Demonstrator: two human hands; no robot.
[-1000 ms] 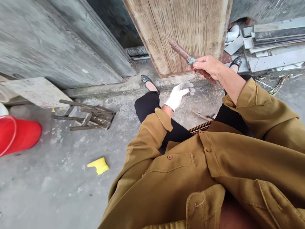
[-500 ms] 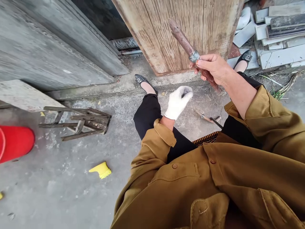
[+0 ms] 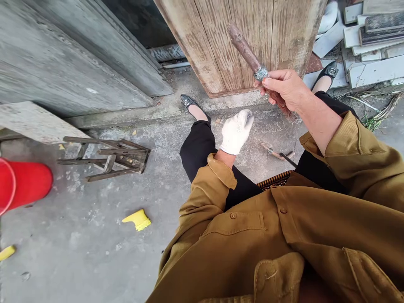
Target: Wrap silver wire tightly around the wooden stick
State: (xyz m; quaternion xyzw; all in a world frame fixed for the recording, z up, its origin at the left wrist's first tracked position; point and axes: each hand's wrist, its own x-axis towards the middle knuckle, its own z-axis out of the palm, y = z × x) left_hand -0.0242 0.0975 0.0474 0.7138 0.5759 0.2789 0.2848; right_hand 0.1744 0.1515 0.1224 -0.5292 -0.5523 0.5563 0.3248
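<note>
My bare right hand (image 3: 288,88) is closed around a reddish-brown wooden stick (image 3: 244,48), which slants up to the left. Just above the thumb, a thick band of silvery wire (image 3: 261,73) is wound round the stick. Below and to the left, my left hand (image 3: 236,132) wears a white glove and is closed in a pinch, turned with its back towards me. The thin wire end that ran down to it can hardly be made out now. Between my legs, a smaller stick tool with a dark rod (image 3: 279,155) lies on the concrete.
A wooden door panel (image 3: 214,50) stands ahead on a low ledge. At left are a small wooden stool frame (image 3: 110,158), a red bucket (image 3: 28,185) and a yellow piece (image 3: 138,219) on the floor. Stacked tiles (image 3: 375,69) lie at the far right.
My left hand has turned over, its knuckles now up, and the wire strand towards it no longer shows clearly. My right hand keeps hold of the stick. The whole view has shifted slightly.
</note>
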